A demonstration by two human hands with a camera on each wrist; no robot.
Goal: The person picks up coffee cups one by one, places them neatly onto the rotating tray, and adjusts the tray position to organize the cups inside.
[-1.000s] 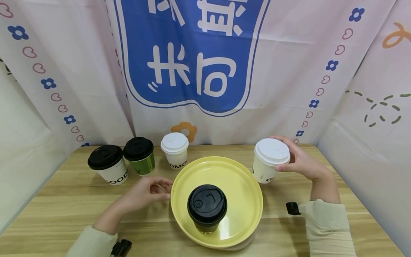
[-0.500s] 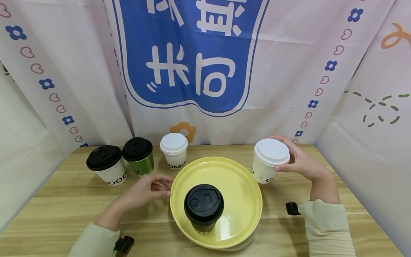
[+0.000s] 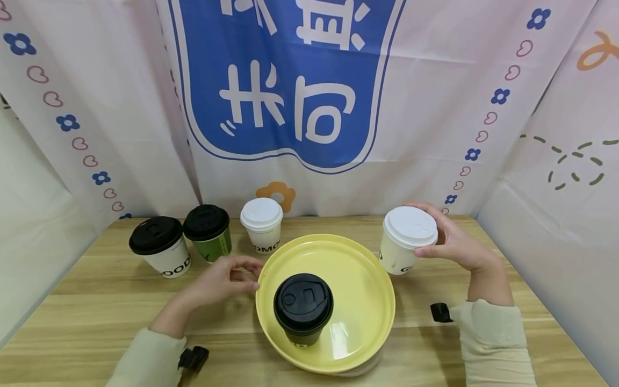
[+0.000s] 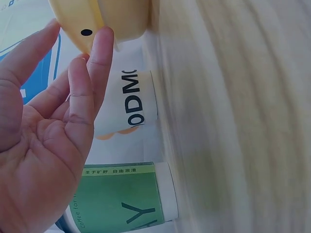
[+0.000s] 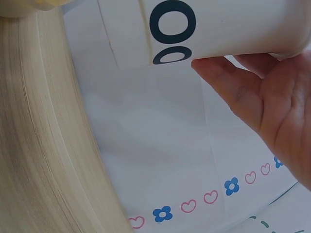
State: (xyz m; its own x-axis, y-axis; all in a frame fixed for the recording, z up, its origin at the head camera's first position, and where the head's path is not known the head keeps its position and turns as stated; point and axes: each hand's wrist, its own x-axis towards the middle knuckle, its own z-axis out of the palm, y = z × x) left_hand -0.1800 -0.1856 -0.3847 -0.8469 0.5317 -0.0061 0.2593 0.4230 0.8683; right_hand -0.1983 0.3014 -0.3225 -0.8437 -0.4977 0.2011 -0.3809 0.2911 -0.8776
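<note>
Head view first: the right hand (image 3: 454, 244) is wrapped around a white-lidded paper cup (image 3: 405, 243), fingers and thumb curled round it just under the lid, and the cup sits just off the right edge of the yellow plate (image 3: 358, 258), tilted a touch; whether its base is on the wooden table (image 3: 96, 306) I cannot tell. Right wrist view shows that same cup (image 5: 204, 26) close up, fingers (image 5: 228, 82) pressed against its wall below the dark lettering. Over on the other side, the left hand (image 3: 220, 279) holds nothing, fingers loosely bent, fingertips right at the plate's left rim. Left wrist view confirms it: the hand (image 4: 43, 136) is spread and relaxed, fingertips (image 4: 99, 46) touching the yellow rim (image 4: 80, 19). On the plate, toward its near side, stands a dark cup with a black lid (image 3: 303, 307). Along the back of the table, left of the plate, three more cups in a row: a white cup with a black lid (image 3: 160, 251), a green cup with a black lid (image 3: 209, 232), and a white cup with a white lid (image 3: 261, 224). Behind it all hangs a white curtain with a blue banner (image 3: 285, 80).
</note>
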